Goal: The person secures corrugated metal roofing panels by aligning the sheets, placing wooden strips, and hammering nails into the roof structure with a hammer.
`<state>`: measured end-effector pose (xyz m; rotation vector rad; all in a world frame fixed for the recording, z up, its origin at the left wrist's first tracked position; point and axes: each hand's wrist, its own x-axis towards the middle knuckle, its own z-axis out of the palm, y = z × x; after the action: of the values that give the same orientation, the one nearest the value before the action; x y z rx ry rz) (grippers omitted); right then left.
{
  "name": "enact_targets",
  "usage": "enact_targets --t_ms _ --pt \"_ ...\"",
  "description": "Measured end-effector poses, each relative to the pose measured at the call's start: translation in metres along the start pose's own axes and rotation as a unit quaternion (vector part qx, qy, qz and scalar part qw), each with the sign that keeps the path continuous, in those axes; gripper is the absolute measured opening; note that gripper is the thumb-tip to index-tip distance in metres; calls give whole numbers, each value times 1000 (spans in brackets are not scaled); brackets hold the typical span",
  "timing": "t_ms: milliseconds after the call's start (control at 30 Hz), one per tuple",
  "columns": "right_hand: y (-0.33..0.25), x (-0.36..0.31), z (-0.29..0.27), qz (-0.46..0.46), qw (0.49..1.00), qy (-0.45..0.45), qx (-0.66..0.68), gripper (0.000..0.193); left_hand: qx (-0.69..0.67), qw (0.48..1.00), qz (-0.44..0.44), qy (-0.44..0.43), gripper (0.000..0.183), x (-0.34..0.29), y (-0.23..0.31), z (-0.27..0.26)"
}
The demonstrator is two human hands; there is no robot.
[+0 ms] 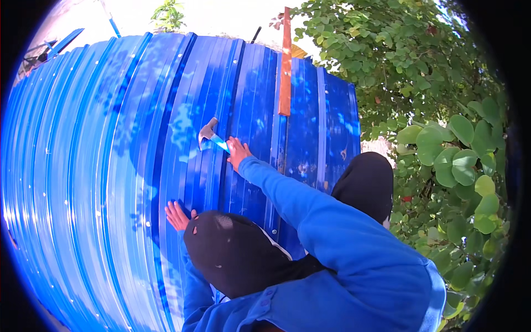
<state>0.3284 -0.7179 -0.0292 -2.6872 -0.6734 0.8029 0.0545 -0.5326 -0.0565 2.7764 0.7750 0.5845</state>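
A claw hammer (208, 133) with a grey metal head and a light blue handle is in my right hand (238, 152), whose fingers wrap round the handle. Its head is over the ribbed blue metal roofing sheet (188, 105); whether it touches the sheet I cannot tell. My left hand (177, 216) lies flat on the sheet beside my left knee, fingers stretched out and holding nothing. Part of that hand is hidden behind the knee. Small fastener heads (147, 224) dot the sheet in rows.
A reddish-brown wooden strip (285, 66) lies along the ribs at the far right and sticks out past the far edge. Leafy branches (442, 155) crowd the right side. My knees (227, 254) rest on the sheet. Some dark poles (66, 41) show beyond the far left edge.
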Motion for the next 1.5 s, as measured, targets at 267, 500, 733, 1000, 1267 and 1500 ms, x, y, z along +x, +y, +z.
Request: enact_targets --t_ms 267,500,733,1000,1267,1500 --pt "-8 2 -54 62 994 -47 78 39 -63 957 -51 -278 95 111 182 61" --pt "27 29 -80 13 1000 2 27 37 -73 963 6 -260 88 146 192 83" --pt "48 96 -134 -86 992 90 22 38 -59 963 -19 -262 78 147 199 75" --pt "86 197 -178 -123 992 6 -10 52 -7 953 -57 -297 68 149 200 74" --pt "118 257 -206 -312 916 -155 -201 51 -54 946 -35 -317 71 148 187 73" --pt "112 304 -219 -437 814 -219 -316 58 -35 931 -76 -356 70 156 195 72"
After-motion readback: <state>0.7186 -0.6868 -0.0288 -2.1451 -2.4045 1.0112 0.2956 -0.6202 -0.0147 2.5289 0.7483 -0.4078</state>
